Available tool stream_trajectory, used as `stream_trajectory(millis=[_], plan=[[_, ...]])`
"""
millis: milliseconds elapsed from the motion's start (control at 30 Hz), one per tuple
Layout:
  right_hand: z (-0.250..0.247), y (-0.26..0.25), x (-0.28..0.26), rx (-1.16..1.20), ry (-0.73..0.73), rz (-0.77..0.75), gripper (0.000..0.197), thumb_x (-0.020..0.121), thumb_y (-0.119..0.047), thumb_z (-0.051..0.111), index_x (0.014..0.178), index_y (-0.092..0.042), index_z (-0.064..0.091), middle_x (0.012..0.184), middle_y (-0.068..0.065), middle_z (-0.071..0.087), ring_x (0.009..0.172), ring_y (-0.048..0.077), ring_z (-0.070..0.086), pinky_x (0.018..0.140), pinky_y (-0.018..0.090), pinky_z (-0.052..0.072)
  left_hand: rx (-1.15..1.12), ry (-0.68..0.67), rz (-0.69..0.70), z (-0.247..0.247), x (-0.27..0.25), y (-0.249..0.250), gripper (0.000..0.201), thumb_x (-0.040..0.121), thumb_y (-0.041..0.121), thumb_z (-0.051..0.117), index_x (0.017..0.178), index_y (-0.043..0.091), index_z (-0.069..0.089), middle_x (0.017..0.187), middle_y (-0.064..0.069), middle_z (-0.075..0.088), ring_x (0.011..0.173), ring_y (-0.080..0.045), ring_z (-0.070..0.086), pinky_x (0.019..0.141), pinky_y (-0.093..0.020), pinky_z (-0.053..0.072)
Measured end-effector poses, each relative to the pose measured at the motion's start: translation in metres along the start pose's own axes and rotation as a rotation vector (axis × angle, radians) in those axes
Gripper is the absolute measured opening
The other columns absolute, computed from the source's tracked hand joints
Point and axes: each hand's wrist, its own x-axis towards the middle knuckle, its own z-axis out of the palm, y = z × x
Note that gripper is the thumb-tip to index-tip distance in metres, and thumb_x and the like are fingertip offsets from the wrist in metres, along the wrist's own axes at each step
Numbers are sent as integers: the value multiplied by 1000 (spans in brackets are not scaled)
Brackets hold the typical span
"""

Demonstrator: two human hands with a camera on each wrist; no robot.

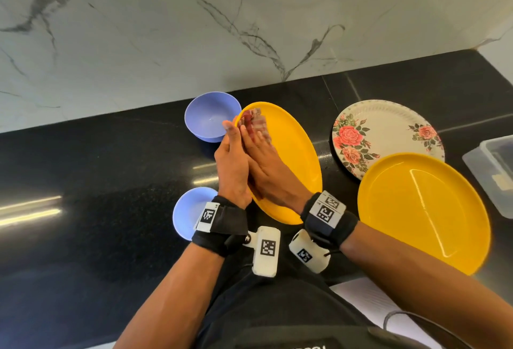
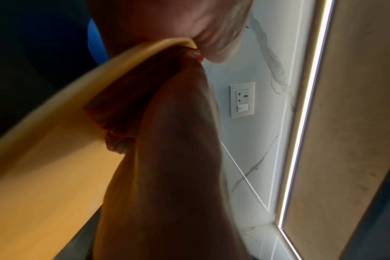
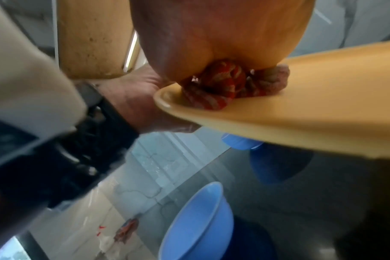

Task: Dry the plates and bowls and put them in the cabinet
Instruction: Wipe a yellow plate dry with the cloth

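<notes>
both hands on the yellow plate point(image 1: 291, 159): right hand point(image 1: 266, 170) presses cloth point(image 3: 223, 86) flat-fingered; left hand point(image 1: 231, 170) grips its rim.

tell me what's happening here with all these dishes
A person is drying a yellow plate held up off the black counter. The left hand supports its edge from behind, while the right hand presses a red-and-white cloth against its face. Waiting on the counter are a second yellow plate, a floral plate partly under it, and two blue bowls. No cabinet is in view.
</notes>
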Motion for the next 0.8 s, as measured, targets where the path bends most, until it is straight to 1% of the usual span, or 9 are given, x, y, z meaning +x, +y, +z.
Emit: stream_trajectory(millis=[33,100,200,333,433,467,600,700,800], plan=[[3,-4,1,32,4,25,60,110,-30,30,161,-15,3,169,2,-6,156,15,-10,127,48,-1,-5,-2,-7,0,-1,1,47,105,54,31,127,27,64,107,14,72,95,5,67,74,-7,52],[5,-5,0,84,4,47,60,111,-30,31,161,-17,2,169,-1,-5,155,12,-10,127,47,1,-6,1,-13,-1,-1,1,53,104,56,30,132,25,63,116,9,72,103,1,67,77,-8,52],[5,-5,-1,41,-24,34,61,111,-32,31,161,-17,1,169,-1,-6,155,11,-10,127,45,1,-9,22,-10,-4,-3,0,55,104,56,32,139,23,59,128,3,69,119,-10,64,92,-17,51],[3,7,0,18,-16,37,59,111,-30,31,161,-24,0,169,-5,-8,155,10,-13,127,41,-4,-1,33,14,-8,-2,-8,48,103,48,46,141,22,59,133,4,67,126,-13,61,111,-38,47],[-12,28,3,8,-38,61,54,112,-28,29,150,-39,-8,158,-22,-16,146,-3,-24,125,37,-11,13,34,19,-11,-3,-15,45,103,45,48,141,22,60,131,0,69,123,-19,64,108,-47,50],[-16,41,4,16,-58,102,53,112,-27,28,148,-40,-9,156,-24,-17,145,-4,-25,124,36,-12,2,26,16,-12,-4,-16,46,103,44,48,142,21,58,131,-3,69,122,-23,65,106,-49,51],[-27,96,2,37,-111,361,61,108,-44,24,159,-30,-7,168,-2,-15,154,21,-15,125,55,-3,-17,13,-14,-11,-4,-12,45,104,40,45,144,22,54,137,-6,64,122,-28,63,105,-52,51],[-30,100,-1,15,-166,403,62,110,-40,24,159,-23,-9,167,3,-18,154,25,-17,125,53,-5,-26,-4,-33,-9,-4,-12,47,103,40,46,146,22,52,139,-5,62,125,-28,61,106,-53,49],[-29,93,1,22,-145,379,60,111,-33,25,159,-20,-10,167,4,-18,154,25,-18,125,50,-8,-30,-14,-23,-9,-3,-12,46,105,38,45,147,21,51,140,-4,62,124,-27,61,105,-50,51]])
